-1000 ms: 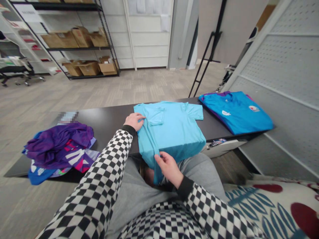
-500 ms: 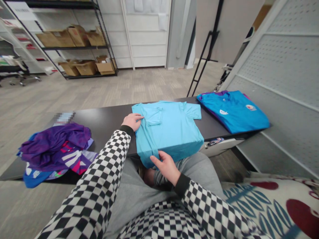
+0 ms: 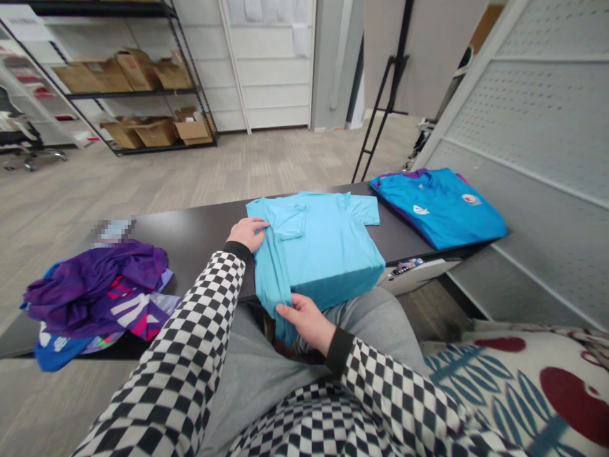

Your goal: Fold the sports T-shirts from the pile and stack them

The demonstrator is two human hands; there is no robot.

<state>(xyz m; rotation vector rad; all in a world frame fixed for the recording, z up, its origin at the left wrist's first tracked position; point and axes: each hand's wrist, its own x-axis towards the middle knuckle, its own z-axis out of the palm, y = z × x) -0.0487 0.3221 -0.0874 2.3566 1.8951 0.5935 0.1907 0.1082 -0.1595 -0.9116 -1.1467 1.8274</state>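
Note:
A light blue T-shirt [image 3: 328,235] lies on the dark bench, its left side folded inward with that sleeve on top. The lower part hangs over the front edge. My left hand [image 3: 247,233] is closed on the folded left edge near the sleeve, thumb partly hidden. Down at the hanging hem, my right hand [image 3: 307,319] pinches the cloth between thumb and fingers. Creases run through the shirt between both hands. The right sleeve is spread out flat.
A crumpled pile of purple and blue jerseys [image 3: 95,292] sits on the bench [image 3: 200,219] at left. Folded blue jerseys [image 3: 442,209] are stacked at right, beside a perforated grey panel [image 3: 547,152]. A patterned cushion [image 3: 514,387] is at lower right.
My right hand has drawn the pinched hem slightly left and down, gathering the left side into longer creases. My left hand stays at the same edge. The view has shifted slightly.

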